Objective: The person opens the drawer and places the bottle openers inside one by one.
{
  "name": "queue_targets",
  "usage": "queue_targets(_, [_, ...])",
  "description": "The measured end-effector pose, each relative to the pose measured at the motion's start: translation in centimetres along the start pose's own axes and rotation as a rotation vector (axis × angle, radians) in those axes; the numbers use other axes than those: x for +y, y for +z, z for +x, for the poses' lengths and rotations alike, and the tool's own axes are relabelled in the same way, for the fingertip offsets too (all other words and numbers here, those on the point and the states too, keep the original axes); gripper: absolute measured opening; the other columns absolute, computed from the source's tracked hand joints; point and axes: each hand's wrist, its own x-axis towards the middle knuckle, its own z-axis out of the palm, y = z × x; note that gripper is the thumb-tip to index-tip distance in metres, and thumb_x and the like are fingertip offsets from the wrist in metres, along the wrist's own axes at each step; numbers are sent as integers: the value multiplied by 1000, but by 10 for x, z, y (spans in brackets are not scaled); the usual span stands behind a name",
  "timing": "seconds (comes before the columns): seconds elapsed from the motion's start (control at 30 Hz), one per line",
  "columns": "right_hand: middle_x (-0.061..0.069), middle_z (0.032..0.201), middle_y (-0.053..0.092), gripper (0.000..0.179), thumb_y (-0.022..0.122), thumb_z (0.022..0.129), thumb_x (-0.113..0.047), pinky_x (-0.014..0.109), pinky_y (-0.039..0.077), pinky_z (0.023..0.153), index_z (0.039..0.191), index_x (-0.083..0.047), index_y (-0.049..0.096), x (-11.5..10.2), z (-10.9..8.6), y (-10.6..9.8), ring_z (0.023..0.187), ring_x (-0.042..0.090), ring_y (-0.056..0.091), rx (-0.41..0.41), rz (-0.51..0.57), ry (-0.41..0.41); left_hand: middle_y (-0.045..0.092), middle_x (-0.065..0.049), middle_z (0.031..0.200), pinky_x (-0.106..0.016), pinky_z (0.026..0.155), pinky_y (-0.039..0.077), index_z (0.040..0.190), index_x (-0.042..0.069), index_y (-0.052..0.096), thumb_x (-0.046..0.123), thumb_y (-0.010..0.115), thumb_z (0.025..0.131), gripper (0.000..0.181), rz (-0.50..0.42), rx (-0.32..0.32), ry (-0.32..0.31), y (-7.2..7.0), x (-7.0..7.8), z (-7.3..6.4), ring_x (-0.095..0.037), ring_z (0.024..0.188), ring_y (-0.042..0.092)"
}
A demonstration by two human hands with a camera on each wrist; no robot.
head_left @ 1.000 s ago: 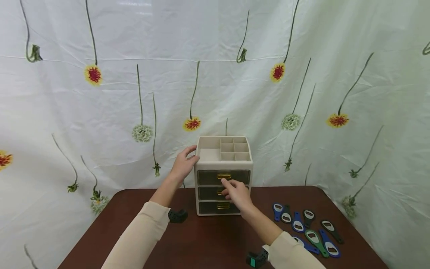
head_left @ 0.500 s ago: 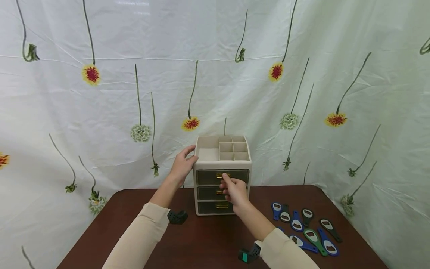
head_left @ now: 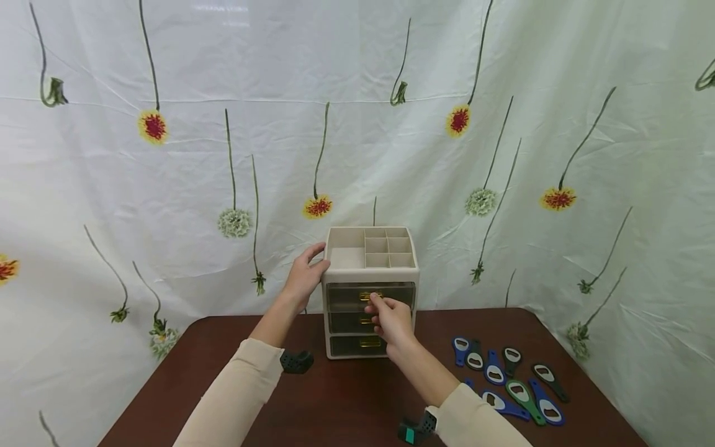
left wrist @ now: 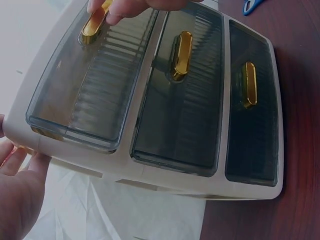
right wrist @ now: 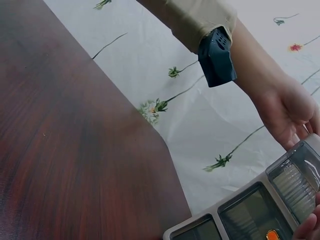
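Note:
A cream desktop organizer (head_left: 346, 273) with three smoky clear drawers stands at the back of the table. My left hand (head_left: 303, 278) rests against its upper left side, thumb near the front edge. With thumb and fingers, my right hand (head_left: 395, 323) pinches the gold handle (left wrist: 93, 26) of the top drawer (left wrist: 82, 95). That drawer's front sits slightly proud of the frame in the left wrist view. Below it, the middle drawer (left wrist: 175, 120) and bottom drawer (left wrist: 252, 135) are flush. Ribbed inner surfaces show through the clear fronts.
Several blue, black and green bottle openers (head_left: 519, 392) lie at the right of the dark red-brown table (head_left: 313, 410). A white flower-print cloth (head_left: 357, 155) hangs behind. Open compartments (head_left: 388, 248) top the organizer. Each wrist wears a dark band (head_left: 296, 361).
My right hand has shifted slightly left onto the top handle and now drawn it a little outward and down in view; the top drawer has come forward slightly. My left hand stays in place.

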Motion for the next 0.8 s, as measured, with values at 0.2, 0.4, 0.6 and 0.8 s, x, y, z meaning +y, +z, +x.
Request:
queue_targets(0.2, [0, 82, 69, 32, 66, 103, -30, 21, 46, 59, 105, 1, 73, 2, -6, -5, 68, 10, 53, -23, -13, -13, 29, -12, 165, -52, 111, 39, 160, 3, 34, 8, 50, 107, 56, 0, -12, 11, 0, -1, -2, -35, 142, 42])
queue_targets(0.4, [1, 82, 68, 34, 67, 103, -30, 21, 46, 59, 110, 3, 74, 0, -12, -9, 69, 10, 53, -36, -25, -16, 30, -11, 165, -52, 110, 40, 160, 4, 35, 9, 51, 108, 55, -4, -5, 17, 1, 0, -1, -35, 142, 43])
queue_targets(0.6, [1, 82, 67, 38, 66, 103, -30, 21, 46, 59, 112, 6, 73, 2, -17, -12, 70, 11, 53, -53, -21, -25, 28, -11, 166, -53, 111, 39, 161, 4, 33, 9, 49, 109, 55, -21, -6, 14, 2, -2, -1, -36, 143, 40])
queue_targets(0.8, [-1, 79, 68, 38, 66, 103, -31, 21, 46, 59, 109, 6, 73, 4, -21, -13, 68, 10, 53, -68, -30, -19, 27, -11, 166, -54, 111, 38, 160, 3, 34, 9, 48, 109, 53, -39, -3, 21, 2, -5, -3, -36, 145, 37])
